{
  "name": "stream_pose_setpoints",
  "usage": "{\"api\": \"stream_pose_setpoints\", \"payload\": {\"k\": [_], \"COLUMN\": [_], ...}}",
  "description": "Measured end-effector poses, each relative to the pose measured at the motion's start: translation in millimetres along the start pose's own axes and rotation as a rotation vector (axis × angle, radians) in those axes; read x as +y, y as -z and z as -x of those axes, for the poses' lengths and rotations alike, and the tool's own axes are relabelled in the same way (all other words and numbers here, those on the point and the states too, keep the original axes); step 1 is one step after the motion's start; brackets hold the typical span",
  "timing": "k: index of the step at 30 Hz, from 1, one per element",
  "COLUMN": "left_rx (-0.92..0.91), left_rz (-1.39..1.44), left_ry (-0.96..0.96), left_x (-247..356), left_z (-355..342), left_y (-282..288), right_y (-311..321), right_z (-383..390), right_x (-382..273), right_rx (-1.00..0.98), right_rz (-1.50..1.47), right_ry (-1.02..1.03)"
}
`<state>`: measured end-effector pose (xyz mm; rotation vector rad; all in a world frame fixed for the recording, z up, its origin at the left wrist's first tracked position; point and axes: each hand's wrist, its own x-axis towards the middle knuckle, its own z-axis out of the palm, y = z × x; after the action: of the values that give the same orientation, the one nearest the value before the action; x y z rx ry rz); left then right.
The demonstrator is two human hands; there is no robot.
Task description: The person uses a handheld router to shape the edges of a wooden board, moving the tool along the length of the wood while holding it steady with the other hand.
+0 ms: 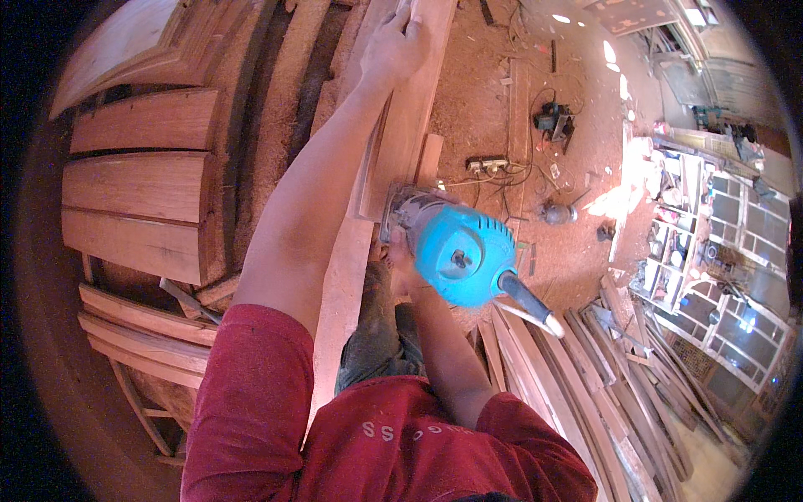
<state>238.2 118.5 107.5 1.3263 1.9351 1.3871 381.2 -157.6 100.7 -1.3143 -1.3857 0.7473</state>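
Note:
A blue power tool that looks like a trim router point(464, 255) lies tilted against the near end of a long wooden board point(406, 134). My right hand point(402, 258) is closed around the tool's lower body, which partly hides the fingers. Farther up the board, my left hand point(396, 48) grips it with the arm stretched out; the fingertips are partly cut off by the upper edge. The tool's dark cord sleeve point(529, 301) points toward the lower right. Beside the board's right edge sits a small wood piece point(429, 159).
Stacked wooden panels point(138, 180) and curved pieces point(150, 335) stand at the left. On the dusty floor lie a power strip point(487, 165) with cords and another power tool point(553, 122). Long planks point(577, 376) lie at the lower right, near white window frames point(728, 335).

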Motion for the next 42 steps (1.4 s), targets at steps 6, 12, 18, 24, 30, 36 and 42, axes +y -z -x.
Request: {"api": "stream_pose_setpoints", "payload": {"k": [6,12,18,24,30,36,42], "left_rx": [-0.150,-0.150,-0.178,-0.204,-0.239,-0.191,-0.217], "left_rz": [0.036,-0.010,-0.003,-0.034,0.038,0.072,0.048], "left_ry": [0.060,0.075,0.079,0.065,0.170,0.141,0.151], "left_x": [-8,-9,-15,-26,-27,-23,-20], "left_z": [0,2,2,-5,-4,0,-1], "left_y": [-1,1,-1,-8,-8,-5,-2], "right_y": [3,-17,-37,-56,-63,-78,-85], "right_z": [-17,-38,-75,-122,-168,-211,-256], "right_x": [13,22,7,-10,-11,-1,16], "right_rx": [-0.114,-0.039,0.096,0.252,0.265,0.330,0.316], "right_rz": [0.022,-0.180,-0.117,-0.197,-0.186,-0.223,-0.114], "right_ry": [-0.113,-0.198,0.010,0.193,0.322,0.349,0.405]}}
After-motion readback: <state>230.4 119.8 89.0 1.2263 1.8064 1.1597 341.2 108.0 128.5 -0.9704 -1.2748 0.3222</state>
